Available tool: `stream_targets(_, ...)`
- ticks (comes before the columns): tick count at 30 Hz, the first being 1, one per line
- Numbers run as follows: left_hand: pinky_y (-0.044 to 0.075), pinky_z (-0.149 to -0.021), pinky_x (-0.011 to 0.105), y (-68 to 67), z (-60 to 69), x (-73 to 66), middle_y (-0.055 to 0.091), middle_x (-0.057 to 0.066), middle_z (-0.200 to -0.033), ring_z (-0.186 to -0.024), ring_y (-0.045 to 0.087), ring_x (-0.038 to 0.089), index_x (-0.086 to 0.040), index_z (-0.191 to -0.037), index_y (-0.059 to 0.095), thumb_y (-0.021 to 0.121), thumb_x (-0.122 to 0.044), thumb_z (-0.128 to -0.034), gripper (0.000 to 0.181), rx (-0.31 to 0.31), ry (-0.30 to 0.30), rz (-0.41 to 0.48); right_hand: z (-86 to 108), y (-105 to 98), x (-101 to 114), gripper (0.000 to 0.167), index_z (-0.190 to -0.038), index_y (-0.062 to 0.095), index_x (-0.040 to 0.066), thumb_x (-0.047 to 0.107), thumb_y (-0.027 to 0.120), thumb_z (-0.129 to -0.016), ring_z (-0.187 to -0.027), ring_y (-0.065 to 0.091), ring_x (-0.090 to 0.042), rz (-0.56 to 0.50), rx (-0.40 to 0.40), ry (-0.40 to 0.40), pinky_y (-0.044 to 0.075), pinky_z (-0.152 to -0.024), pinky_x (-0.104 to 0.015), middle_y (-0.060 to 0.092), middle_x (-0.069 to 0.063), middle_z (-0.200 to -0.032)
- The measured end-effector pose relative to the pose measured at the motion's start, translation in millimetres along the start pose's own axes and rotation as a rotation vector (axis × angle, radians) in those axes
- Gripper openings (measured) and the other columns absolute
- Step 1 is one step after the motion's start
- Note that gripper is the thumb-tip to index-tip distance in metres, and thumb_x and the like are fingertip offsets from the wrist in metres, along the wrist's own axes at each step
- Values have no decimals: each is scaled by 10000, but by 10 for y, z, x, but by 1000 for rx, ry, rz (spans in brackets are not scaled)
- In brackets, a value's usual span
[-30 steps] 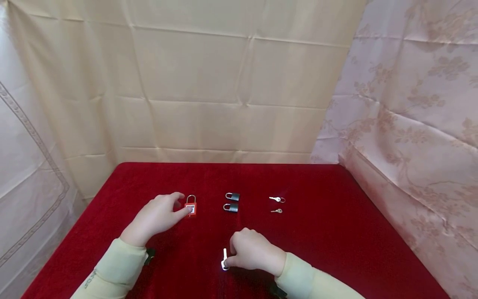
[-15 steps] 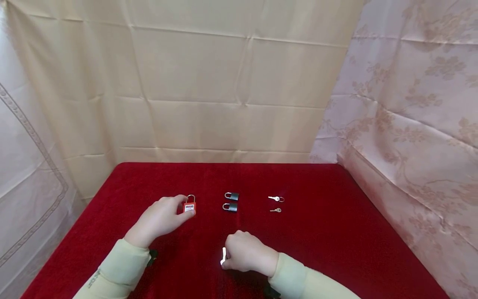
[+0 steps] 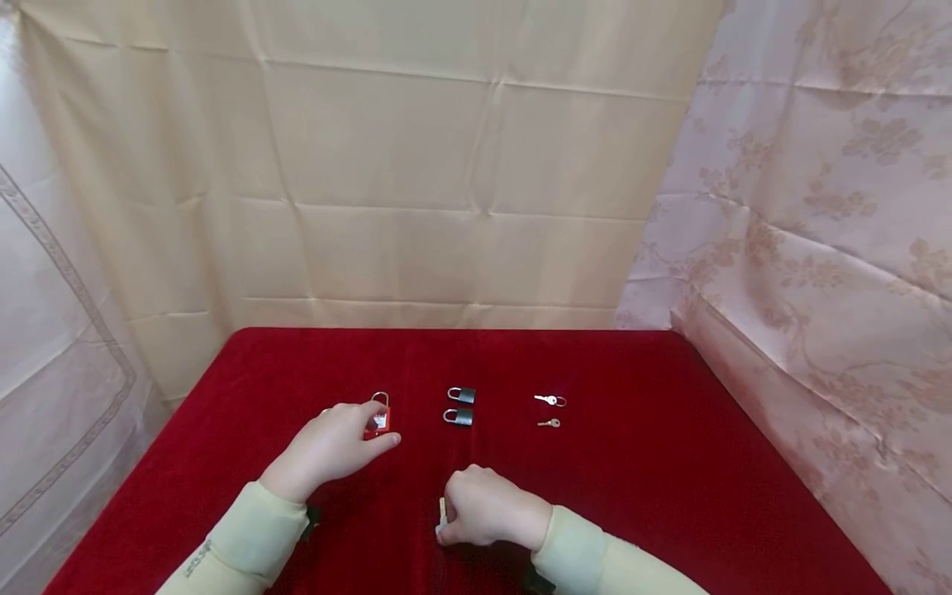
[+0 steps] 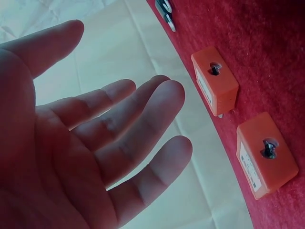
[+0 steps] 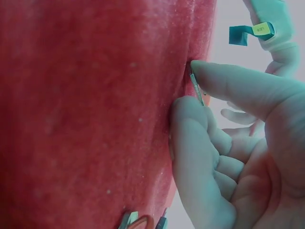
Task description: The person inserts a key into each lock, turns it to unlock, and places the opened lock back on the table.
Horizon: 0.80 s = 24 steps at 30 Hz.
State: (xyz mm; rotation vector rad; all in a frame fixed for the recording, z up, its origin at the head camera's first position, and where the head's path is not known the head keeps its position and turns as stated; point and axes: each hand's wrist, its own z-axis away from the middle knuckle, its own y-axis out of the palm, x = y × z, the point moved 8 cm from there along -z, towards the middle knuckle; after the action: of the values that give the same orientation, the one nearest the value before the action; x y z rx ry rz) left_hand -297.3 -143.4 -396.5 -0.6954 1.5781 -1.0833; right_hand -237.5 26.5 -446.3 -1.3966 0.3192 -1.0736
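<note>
My left hand [image 3: 327,450] hovers at a red padlock [image 3: 382,421], its index finger over the label and the thumb beyond the lower edge. The left wrist view has this hand [image 4: 105,138] with fingers spread, apart from two red padlocks, a farther one [image 4: 217,83] and a nearer one [image 4: 267,157]; one is hidden in the head view. At the front middle, my right hand [image 3: 494,508] pinches a key [image 3: 442,511] between thumb and index finger, low over the cloth. The same key [image 5: 196,88] shows edge-on between the fingertips of the right hand [image 5: 238,143].
Two dark padlocks, one behind [image 3: 463,395] and one in front [image 3: 459,416], lie beyond the hands. To their right are a key with a ring [image 3: 550,400] and a smaller key [image 3: 549,423]. Red cloth [image 3: 654,463] covers the table; curtains stand behind and beside it.
My left hand has moved slightly right, and its thumb has gone from the padlock's label to past its lower right corner. My right hand has shifted left and now pinches the key.
</note>
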Motion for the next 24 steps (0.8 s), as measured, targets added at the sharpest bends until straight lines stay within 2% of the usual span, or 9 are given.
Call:
stream_targets(5, 519, -653, 335, 0, -6, -20, 665, -57, -813, -632, 563, 91, -54, -1229, 689, 774, -371, -892, 471, -10, 1, -1, 0, 2, 22, 296, -610, 634, 220, 251, 811, -844, -474, 511, -27, 0, -8, -36, 419, -450, -198, 517, 156, -506)
stream_targets(13, 539, -677, 347, 12, -9, -34, 709, -25, -880, -662, 590, 75, -58, -1207, 700, 777, -363, -888, 448, -24, 19, -7, -4, -1, 38, 311, -608, 612, 226, 224, 804, -852, -468, 495, -24, -21, -19, -54, 405, -447, -193, 508, 152, -502)
stream_targets(19, 543, -680, 348, 4, -18, -35, 718, -14, -919, -671, 597, 74, -62, -1207, 703, 778, -360, -888, 443, -31, 22, -5, -3, 22, 55, 323, -618, 599, 211, 184, 789, -878, -433, 485, -4, -82, 9, -79, 405, -429, -182, 511, 143, -498)
stream_targets(24, 549, -686, 357, -56, -14, -65, 714, -8, -929, -715, 624, 89, -69, -1195, 705, 774, -359, -890, 427, -69, 41, -13, -13, -4, 50, 307, -644, 610, 210, 134, 762, -899, -407, 536, 15, -152, 7, -100, 462, -424, -188, 540, 153, -488)
